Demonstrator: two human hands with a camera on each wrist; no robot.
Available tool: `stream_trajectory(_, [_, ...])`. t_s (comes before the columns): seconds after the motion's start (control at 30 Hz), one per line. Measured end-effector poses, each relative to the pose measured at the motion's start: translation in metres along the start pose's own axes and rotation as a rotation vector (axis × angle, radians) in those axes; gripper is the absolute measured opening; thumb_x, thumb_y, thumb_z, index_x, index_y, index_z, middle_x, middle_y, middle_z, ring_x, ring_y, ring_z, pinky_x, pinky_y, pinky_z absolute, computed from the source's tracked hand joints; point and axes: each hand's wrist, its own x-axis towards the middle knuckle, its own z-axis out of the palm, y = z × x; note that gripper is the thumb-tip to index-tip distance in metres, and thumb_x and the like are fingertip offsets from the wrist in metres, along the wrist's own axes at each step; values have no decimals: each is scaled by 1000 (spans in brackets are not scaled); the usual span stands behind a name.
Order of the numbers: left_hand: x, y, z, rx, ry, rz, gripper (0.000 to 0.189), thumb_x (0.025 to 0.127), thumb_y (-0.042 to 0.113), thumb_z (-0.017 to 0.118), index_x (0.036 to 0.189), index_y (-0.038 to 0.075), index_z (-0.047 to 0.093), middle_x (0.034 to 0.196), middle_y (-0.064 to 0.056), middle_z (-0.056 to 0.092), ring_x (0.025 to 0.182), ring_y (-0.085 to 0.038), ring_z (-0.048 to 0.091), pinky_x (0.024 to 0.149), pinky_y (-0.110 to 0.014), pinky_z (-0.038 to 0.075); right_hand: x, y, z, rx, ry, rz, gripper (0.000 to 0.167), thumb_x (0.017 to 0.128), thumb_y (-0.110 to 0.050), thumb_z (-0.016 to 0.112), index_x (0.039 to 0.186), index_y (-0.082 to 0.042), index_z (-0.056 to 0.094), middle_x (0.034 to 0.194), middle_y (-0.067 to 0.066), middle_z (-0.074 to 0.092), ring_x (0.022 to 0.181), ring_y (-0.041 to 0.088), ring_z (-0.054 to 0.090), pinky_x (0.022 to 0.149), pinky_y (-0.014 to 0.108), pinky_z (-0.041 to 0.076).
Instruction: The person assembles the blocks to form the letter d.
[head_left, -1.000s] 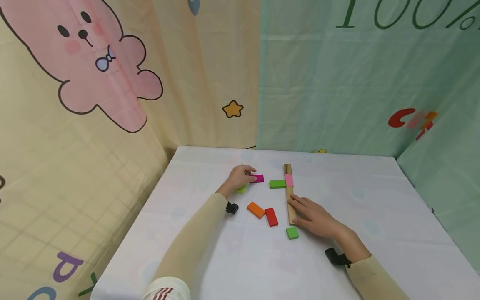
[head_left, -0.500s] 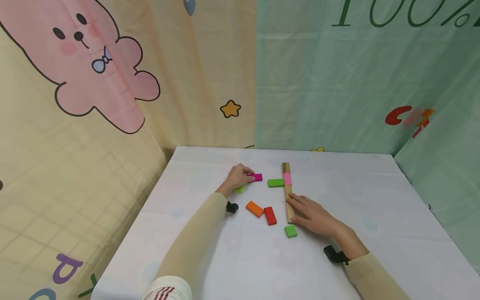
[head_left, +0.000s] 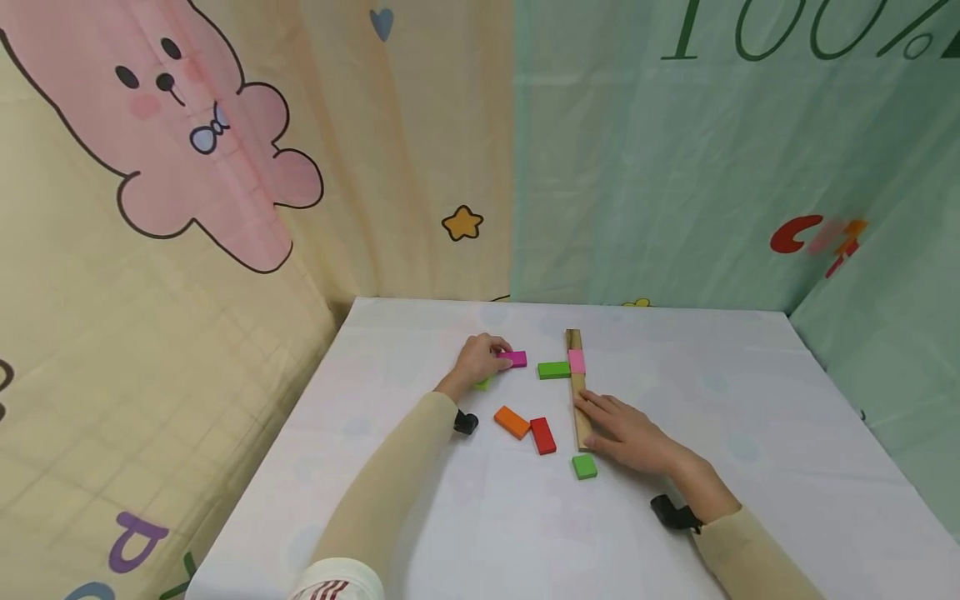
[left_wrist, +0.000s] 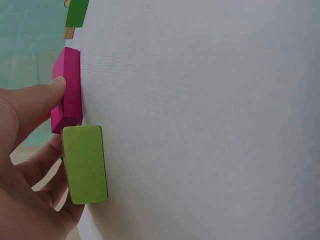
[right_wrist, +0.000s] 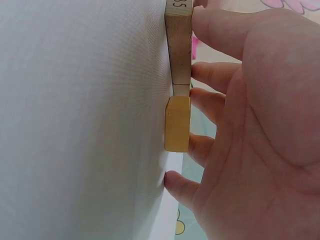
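The straight row (head_left: 579,385) seems laid, while other blocks look unplaced: the orange block (head_left: 512,422) at its eight o'clock, the red block (head_left: 543,436) at seven. The left hand (head_left: 478,358) pinches the magenta block (head_left: 516,359) at ten; the right hand (head_left: 628,433), its grip relaxed, rests against the row.

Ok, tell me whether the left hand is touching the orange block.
No, the left hand holds the magenta block; the orange block lies apart from it.

beige sleeves (head_left: 393,475) | white left-arm band (head_left: 345,570) | red stripes (head_left: 330,591) | black wrist devices (head_left: 673,512)
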Motion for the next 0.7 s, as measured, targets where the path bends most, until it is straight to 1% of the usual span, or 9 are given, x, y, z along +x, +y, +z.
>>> stream_trajectory(0.2, [-5, 1, 1, -30, 7, 49, 16, 92, 19, 76, 107, 17, 74, 103, -4, 66, 92, -22, 56, 81, -35, 47, -1, 1, 2, 0, 0, 3, 74, 98, -49, 60, 158, -14, 35, 164, 8, 27, 144, 43, 29, 108, 68, 29])
stream_trajectory(0.4, [-5, 5, 2, -14, 9, 81, 12, 90, 15, 77, 101, 17, 72, 101, -4, 68, 90, -21, 59, 84, -36, 49, -3, 0, 0, -1, 4, 9, 74, 98, -48, 61, 158, -14, 34, 164, 9, 27, 145, 43, 29, 108, 68, 28])
stream_trajectory(0.53, [-5, 8, 1, -7, -5, 86, 9, 91, 11, 76, 96, 15, 71, 99, -2, 68, 91, -20, 58, 86, -35, 49, -3, -2, 1, 0, -3, 5, 74, 99, -48, 60, 158, -14, 34, 164, 9, 26, 145, 43, 28, 108, 69, 27])
stream_trajectory(0.7, [-7, 12, -3, -27, -7, 86, 7, 93, 6, 72, 95, 13, 74, 92, 0, 67, 90, -19, 58, 86, -33, 50, -3, -2, 2, -5, -4, 12, 73, 99, -48, 59, 159, -14, 33, 165, 8, 25, 146, 43, 26, 109, 68, 26])
